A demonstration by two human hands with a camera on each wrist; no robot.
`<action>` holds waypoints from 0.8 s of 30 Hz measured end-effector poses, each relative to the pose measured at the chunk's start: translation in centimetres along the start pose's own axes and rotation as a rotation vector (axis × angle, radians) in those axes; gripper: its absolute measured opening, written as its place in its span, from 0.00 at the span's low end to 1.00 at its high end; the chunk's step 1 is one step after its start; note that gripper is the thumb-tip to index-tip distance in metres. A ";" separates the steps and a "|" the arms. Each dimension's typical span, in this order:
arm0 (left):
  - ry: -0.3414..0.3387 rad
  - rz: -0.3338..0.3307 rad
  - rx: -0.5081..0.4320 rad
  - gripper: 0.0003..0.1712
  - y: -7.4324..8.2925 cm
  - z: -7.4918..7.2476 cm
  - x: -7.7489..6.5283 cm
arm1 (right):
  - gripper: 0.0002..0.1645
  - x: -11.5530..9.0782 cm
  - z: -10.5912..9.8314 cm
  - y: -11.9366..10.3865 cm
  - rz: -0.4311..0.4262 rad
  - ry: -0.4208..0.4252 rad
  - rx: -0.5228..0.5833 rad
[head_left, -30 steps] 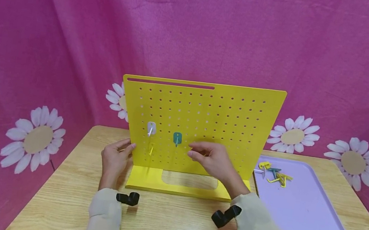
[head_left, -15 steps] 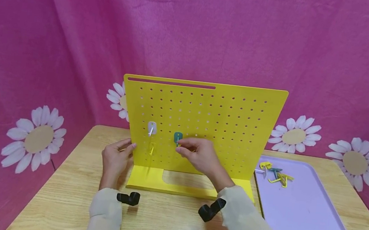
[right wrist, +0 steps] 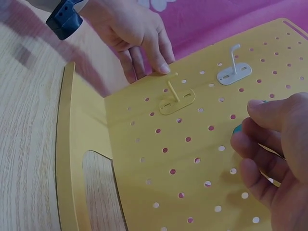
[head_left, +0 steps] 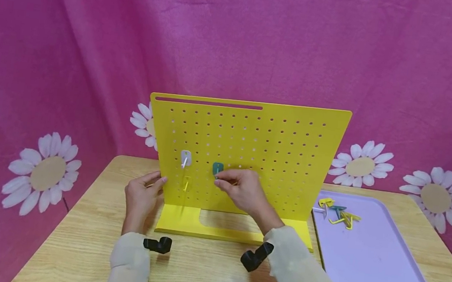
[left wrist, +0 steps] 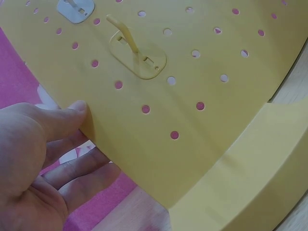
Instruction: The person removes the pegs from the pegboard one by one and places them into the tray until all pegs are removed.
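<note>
A yellow pegboard [head_left: 280, 142] stands upright on its base. My left hand [head_left: 141, 196] grips its lower left edge, thumb [left wrist: 67, 118] on the front face and other fingers behind. In front of the board's middle, my right hand [head_left: 243, 192] pinches the prong of a green hook [head_left: 218, 166] between thumb and fingers. That hook's backplate lies against the board. The right wrist view shows only slivers of it past the fingers. Left of it, a white hook [head_left: 186, 158] is mounted on the board, with a yellow hook [left wrist: 139, 57] mounted below.
A purple tray [head_left: 378, 270] lies on the wooden table to the right, with several loose hooks [head_left: 344, 218] in yellow, green and white near its far left corner. A pink cloth [head_left: 263, 38] with daisies hangs behind.
My right hand has moved left across the board and taken hold of the green hook's prong. My left hand has stayed at the board's edge.
</note>
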State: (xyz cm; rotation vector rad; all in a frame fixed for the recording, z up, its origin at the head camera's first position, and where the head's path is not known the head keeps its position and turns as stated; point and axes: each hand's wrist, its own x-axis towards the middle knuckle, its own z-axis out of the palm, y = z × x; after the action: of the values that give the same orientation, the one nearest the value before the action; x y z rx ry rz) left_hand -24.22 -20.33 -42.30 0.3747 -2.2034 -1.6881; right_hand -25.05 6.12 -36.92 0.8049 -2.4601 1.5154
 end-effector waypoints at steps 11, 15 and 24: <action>0.009 0.029 0.000 0.17 -0.3 0.0 0.0 | 0.08 -1.0 -1.3 -0.5 -0.034 0.005 -0.006; 0.005 0.020 -0.004 0.17 -0.1 0.0 -0.1 | 0.08 -1.8 -2.3 -0.3 -0.035 0.017 -0.012; -0.001 0.022 -0.004 0.17 0.0 0.0 -0.1 | 0.07 -3.8 -5.0 0.2 -0.018 0.050 -0.045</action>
State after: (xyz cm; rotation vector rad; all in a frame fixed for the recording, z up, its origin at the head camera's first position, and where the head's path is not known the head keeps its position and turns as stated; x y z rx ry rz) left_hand -24.12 -20.30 -42.28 0.3478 -2.1964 -1.6808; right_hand -22.74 11.88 -36.17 0.7701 -2.4354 1.4512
